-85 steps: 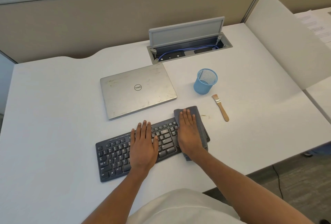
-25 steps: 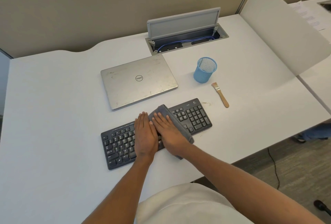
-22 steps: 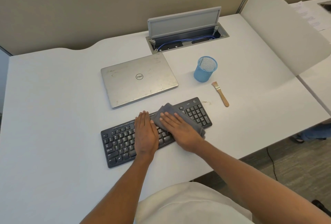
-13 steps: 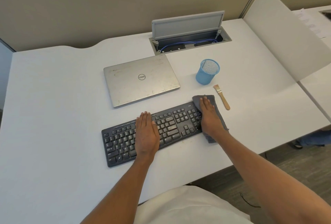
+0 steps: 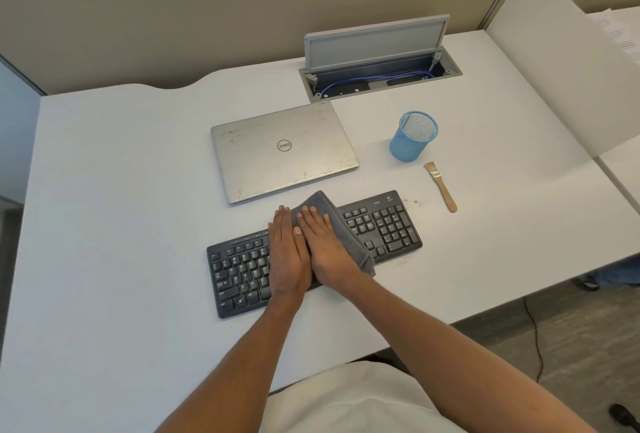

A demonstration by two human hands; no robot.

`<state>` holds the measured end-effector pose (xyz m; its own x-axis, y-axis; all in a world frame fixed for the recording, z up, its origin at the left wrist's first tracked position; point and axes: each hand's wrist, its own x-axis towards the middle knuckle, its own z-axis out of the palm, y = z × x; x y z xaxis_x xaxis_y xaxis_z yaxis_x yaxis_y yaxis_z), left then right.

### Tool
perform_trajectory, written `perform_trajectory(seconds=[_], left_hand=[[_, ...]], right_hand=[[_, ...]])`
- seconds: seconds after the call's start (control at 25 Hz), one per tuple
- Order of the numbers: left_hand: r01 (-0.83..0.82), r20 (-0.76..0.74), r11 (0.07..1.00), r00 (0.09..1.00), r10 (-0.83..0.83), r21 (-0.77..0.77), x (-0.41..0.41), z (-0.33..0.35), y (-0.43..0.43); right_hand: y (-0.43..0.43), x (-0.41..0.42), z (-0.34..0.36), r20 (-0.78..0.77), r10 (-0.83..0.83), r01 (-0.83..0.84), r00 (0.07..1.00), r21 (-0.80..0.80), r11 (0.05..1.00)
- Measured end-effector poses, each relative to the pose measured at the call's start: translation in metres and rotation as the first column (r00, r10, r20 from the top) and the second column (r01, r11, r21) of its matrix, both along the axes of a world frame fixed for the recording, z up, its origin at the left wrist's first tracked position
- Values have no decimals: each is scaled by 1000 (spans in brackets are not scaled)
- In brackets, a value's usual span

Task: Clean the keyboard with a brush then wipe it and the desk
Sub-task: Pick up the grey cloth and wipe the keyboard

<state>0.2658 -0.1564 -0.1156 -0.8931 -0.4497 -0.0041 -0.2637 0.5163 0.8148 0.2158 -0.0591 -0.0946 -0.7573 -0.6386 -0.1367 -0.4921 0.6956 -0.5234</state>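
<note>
– White desk (image 5: 121, 224) fills most of the head view, with a beige partition wall (image 5: 173, 17) behind it across the top of the frame. What lies on it?

– Just below centre, a black keyboard (image 5: 384, 228) runs on a slant, its right end higher in the frame. A grey cloth (image 5: 341, 224) is draped over its middle, and the cloth's upper edge reaches past the keyboard's far side.

– And the hands?

– Both lie flat. The left hand (image 5: 287, 256) rests palm down on the keys left of the cloth, fingers straight and together. The right hand (image 5: 323, 245) presses on the cloth with straight fingers, gripping nothing. The two hands touch side by side.

– Where is the brush?

– The brush (image 5: 441, 186) lies on the desk right of the keyboard, apart from it, with its bristles toward the top of the frame and its wooden handle toward the bottom. No hand touches it.

– Anything else?

– A closed silver laptop (image 5: 284, 152) sits just above the keyboard. A blue mesh cup (image 5: 412, 138) stands upright to the right of the laptop, near the brush's bristles. Higher up, a cable hatch (image 5: 377, 55) is set into the desk with its lid raised and blue cable inside. A few small specks (image 5: 415, 202) mark the desk between the keyboard and the brush. A pale divider panel (image 5: 554, 69) stands at the right.
</note>
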Motion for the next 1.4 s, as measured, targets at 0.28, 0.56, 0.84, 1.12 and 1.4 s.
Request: perform_trajectory(seconds=[0.28,0.56,0.84,1.12,1.4], left_hand=[[95,88,989,992,-85,-111,3,1,-8],[158,241,814,970,-23,-559,52,-12,-69],[79,168,916,986,-14,-392,96,-10,-123],[34,96,960,995,-7,-279,100,-10,-121],[16,71,984,997,-3,-179,99,-11,-121]], right_hand=[[71,-3,4,-169,284,-280,944,46,959],[111,-34,6,-204,-58,87,977,138,987],[71,-25,1,-195,-390,425,900,186,886],[-24,27,0,-172,-332,362,928,190,913],[-108,76,3,-58,-141,146,988,74,987]])
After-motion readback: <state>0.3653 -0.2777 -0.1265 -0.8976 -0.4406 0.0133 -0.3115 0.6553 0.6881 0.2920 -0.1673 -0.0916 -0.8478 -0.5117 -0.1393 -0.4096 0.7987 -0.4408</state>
